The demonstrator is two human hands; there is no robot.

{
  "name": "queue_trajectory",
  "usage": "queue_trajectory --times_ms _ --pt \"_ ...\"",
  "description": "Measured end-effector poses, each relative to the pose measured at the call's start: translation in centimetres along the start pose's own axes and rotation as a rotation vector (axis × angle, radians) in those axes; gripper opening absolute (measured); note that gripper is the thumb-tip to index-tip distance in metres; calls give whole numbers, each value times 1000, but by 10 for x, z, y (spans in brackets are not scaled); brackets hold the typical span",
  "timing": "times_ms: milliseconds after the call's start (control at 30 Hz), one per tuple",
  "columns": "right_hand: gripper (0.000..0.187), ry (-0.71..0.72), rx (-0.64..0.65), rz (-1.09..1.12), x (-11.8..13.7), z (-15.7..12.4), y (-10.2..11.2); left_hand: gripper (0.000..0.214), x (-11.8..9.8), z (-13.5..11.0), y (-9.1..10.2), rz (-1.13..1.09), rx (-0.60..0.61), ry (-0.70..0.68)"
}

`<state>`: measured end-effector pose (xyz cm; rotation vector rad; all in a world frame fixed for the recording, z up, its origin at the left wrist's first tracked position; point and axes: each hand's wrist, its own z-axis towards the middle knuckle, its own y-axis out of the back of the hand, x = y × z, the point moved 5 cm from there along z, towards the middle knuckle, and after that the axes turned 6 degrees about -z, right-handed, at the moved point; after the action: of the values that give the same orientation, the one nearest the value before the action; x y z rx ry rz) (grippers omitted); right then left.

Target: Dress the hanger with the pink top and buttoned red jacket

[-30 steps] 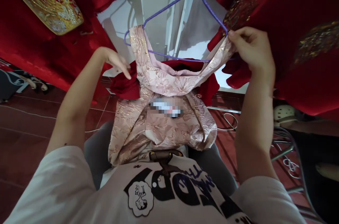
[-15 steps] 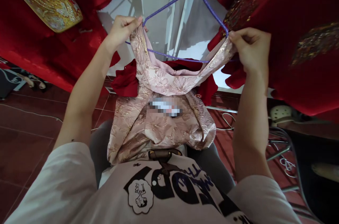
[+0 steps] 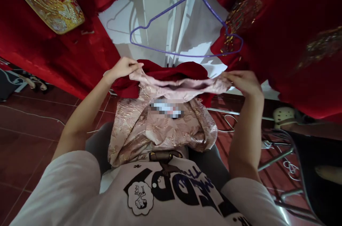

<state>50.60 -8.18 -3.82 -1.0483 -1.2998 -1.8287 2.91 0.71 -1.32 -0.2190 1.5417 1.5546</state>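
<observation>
A pink and gold brocade garment (image 3: 162, 130) lies over my lap, its neckline end stretched between both hands. My left hand (image 3: 124, 68) pinches one shoulder of it. On the other side my right hand (image 3: 244, 80) grips the opposite shoulder between thumb and fingers. Just beyond the garment a purple hanger (image 3: 171, 53) hangs bare, apart from the cloth and both hands. Dark red cloth (image 3: 184, 69) shows behind the neckline. A small item on the garment is blurred out.
Red embroidered garments hang at the left (image 3: 98, 55) and right (image 3: 278, 55), before a pale wall (image 3: 157, 1). A black chair (image 3: 310, 154) with metal legs stands at right, near a light clog (image 3: 284, 115). White cables (image 3: 290, 169) lie on the red tiled floor (image 3: 32, 130).
Both hands have lowered the garment's shoulders toward my lap, off the hanger. The hanger's whole bar now shows, free of cloth. The neckline has folded flatter.
</observation>
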Motion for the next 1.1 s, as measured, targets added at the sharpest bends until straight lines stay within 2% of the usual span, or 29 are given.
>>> queue_trajectory --times_ms 67,133,233,333,433,500,567,700,867,967,1100 --pt "41 -50 163 -33 8 -9 -12 49 -29 -3 -16 150 172 -89" --pt "40 11 199 -57 29 -16 -20 38 -63 2 -33 274 259 -218" --pt "31 220 107 -67 67 -26 -25 28 -116 22 -59 268 186 -479" --pt "26 403 -66 -94 89 -40 -19 27 -144 46 -90 282 128 -616" --pt "25 526 -226 -129 86 -47 -7 24 -142 59 -126 334 113 -612" --pt "28 574 -324 -156 74 -43 2 24 -133 55 -144 355 71 -586" --pt "30 574 -429 -190 57 -35 11 25 -127 43 -152 352 3 -575" --pt "36 512 -601 -240 23 -18 31 25 -129 16 -146 308 -67 -588" --pt "33 502 -589 -315 -5 -10 52 29 -138 5 -136 301 -86 -595" --pt "33 482 -598 -342 -7 -11 54 27 -139 6 -138 300 -100 -601" --pt "36 504 -663 -259 5 -17 45 26 -139 8 -140 315 -91 -590"
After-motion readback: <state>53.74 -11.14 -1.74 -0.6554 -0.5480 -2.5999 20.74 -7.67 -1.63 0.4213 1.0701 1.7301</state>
